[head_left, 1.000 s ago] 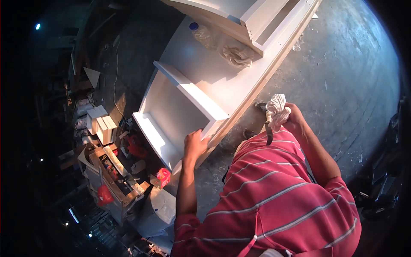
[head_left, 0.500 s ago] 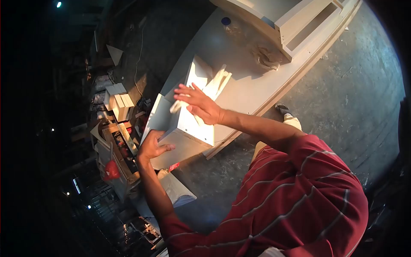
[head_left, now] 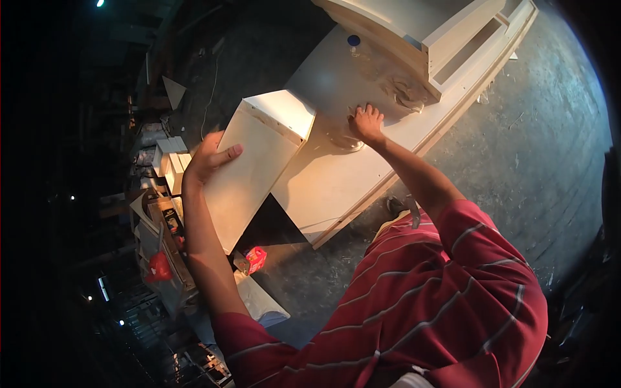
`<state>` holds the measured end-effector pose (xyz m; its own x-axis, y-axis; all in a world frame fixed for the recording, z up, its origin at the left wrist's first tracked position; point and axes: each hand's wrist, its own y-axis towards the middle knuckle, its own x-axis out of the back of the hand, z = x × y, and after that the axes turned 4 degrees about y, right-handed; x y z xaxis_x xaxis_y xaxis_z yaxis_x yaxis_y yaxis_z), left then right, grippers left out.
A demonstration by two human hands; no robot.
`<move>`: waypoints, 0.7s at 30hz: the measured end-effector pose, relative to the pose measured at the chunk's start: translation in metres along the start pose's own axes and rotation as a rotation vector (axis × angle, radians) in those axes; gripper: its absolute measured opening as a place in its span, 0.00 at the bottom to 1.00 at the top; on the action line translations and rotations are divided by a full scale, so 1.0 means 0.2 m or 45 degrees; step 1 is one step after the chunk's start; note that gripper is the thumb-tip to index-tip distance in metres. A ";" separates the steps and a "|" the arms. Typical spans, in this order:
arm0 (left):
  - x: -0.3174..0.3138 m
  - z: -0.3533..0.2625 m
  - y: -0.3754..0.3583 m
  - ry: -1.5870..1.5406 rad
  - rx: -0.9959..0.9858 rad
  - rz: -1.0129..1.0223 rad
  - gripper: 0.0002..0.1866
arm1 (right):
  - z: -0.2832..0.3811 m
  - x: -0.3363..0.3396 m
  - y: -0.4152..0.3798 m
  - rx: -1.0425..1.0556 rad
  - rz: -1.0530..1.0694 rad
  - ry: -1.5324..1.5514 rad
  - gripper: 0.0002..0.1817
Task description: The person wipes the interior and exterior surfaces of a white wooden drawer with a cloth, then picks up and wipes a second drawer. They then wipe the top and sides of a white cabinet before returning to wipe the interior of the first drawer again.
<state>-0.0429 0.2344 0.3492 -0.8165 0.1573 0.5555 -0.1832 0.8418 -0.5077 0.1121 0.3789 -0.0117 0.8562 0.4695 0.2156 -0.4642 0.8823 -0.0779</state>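
A pale wooden box (head_left: 249, 152) is tilted at the left end of the white tabletop (head_left: 362, 178). Wrapped round its left edge is my left hand (head_left: 212, 156), thumb on the near face. Over the tabletop, right of the box, my right hand (head_left: 367, 123) has its fingers bent down around a light, crumpled cloth-like piece (head_left: 346, 139), partly hidden under the hand. Just beyond lies a crumpled clear plastic bag (head_left: 402, 94).
A large wooden frame (head_left: 433, 61) stands at the tabletop's far right. Near it is a blue-capped bottle (head_left: 354, 41). Below left are a red packet (head_left: 256, 258), a red bag (head_left: 159, 266) and stacked wood blocks (head_left: 173, 165). A cable runs along the dark floor.
The box has been turned, so another face now shows. My right hand has left the box and moved right, over the tabletop. My left hand has shifted up and left with the box.
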 end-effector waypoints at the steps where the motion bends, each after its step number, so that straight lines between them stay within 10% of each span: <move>1: 0.02 0.00 0.02 -0.003 0.002 -0.007 0.30 | 0.10 0.06 0.02 -0.004 0.024 0.100 0.19; 4: 0.05 -0.01 0.04 -0.068 -0.005 -0.024 0.30 | 0.48 0.31 0.04 -0.015 0.116 0.377 0.27; 10: -0.19 0.01 0.00 0.141 -0.144 -0.164 0.24 | 0.66 0.41 -0.02 -0.918 0.944 0.853 0.54; 18: -0.82 0.14 -0.13 0.378 -0.292 -0.267 0.25 | 0.49 0.25 -0.04 -1.037 0.916 0.596 0.68; 21: -0.92 0.18 -0.22 0.443 -0.290 -0.282 0.25 | 0.55 0.18 -0.05 -1.057 0.878 0.528 0.58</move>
<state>0.0965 0.1494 0.2456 -0.5321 0.0919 0.8417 -0.1760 0.9604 -0.2161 0.1223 0.3829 0.1038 0.5592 0.6989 -0.4459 -0.7016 0.1125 -0.7037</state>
